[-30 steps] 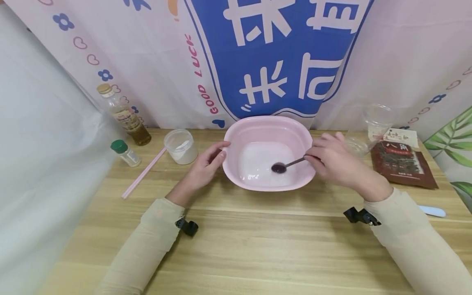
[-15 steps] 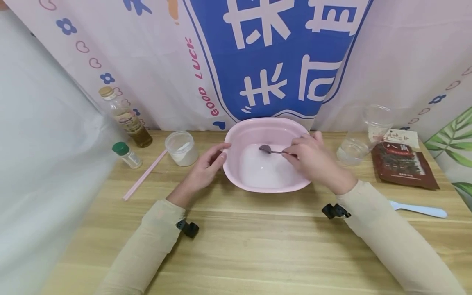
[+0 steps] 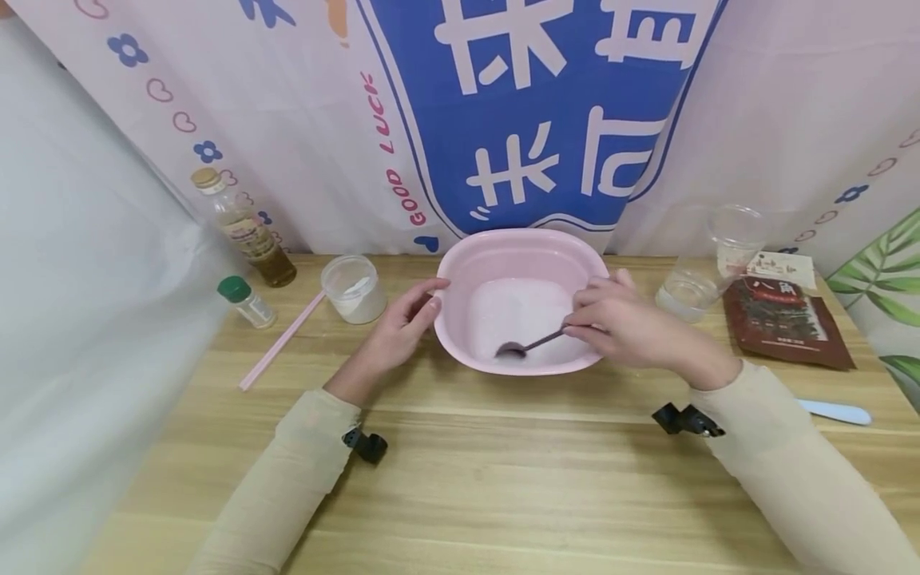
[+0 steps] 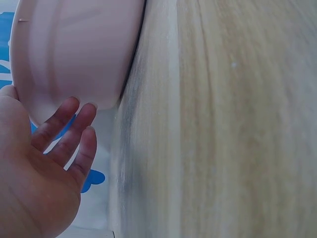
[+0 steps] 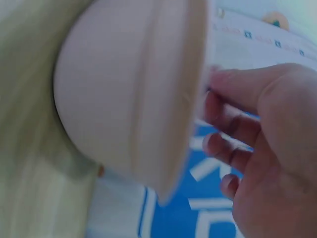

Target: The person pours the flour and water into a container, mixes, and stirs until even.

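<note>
A pink basin (image 3: 521, 367) stands on the table with whitish liquid (image 3: 528, 307) inside. My left hand (image 3: 404, 321) holds its left rim. In the left wrist view the fingers (image 4: 64, 134) of that hand reach the basin's outer wall (image 4: 84, 49), somewhat spread. My right hand (image 3: 621, 323), over the basin's right rim, pinches a dark spoon (image 3: 546, 340) by the handle. The spoon's bowl sits low in the basin, close to the near wall. In the right wrist view the basin's side (image 5: 114, 89) hides the spoon, and my right hand (image 5: 277, 134) shows curled fingers.
Left of the basin are a tub of white powder (image 3: 354, 291), pink chopsticks (image 3: 280, 342), a green-capped shaker (image 3: 247, 303) and an oil bottle (image 3: 251, 235). To the right stand a clear cup (image 3: 686, 295), a brown packet (image 3: 787, 323) and a light-blue utensil (image 3: 837, 412).
My right hand moved left and inward over the basin, then slightly back right. The spoon's bowl swept from the right to the far side, then to the near wall. My left hand stayed put.
</note>
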A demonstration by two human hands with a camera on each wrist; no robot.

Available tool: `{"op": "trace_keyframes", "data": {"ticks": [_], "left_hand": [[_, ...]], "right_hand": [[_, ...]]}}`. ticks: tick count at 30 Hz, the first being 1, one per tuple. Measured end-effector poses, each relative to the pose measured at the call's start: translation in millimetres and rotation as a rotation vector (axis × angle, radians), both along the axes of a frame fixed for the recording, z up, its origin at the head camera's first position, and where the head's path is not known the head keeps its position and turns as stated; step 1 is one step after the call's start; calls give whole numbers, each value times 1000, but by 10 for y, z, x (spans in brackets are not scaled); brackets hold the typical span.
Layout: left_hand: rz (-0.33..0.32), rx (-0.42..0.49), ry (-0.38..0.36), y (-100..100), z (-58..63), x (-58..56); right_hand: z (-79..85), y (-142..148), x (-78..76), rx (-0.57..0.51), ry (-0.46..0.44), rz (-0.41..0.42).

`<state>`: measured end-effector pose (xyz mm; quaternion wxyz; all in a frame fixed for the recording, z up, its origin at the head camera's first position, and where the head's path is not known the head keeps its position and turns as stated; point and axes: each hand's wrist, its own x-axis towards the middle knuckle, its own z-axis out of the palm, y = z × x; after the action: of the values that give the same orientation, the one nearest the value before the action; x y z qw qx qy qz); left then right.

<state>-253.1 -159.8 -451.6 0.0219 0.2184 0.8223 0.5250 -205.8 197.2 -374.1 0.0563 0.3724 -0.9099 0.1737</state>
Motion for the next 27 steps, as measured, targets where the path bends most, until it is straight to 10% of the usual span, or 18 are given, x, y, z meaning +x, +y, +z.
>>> {"op": "trace_keyframes", "data": {"ticks": [13,27], "left_hand": [[0,-11,-6,6,-1,2],[-2,-3,-9,3,-13,0]], "right_hand": [[-3,50,-96,144,112,-344],[-132,-262,-47,4,29,-31]]}}
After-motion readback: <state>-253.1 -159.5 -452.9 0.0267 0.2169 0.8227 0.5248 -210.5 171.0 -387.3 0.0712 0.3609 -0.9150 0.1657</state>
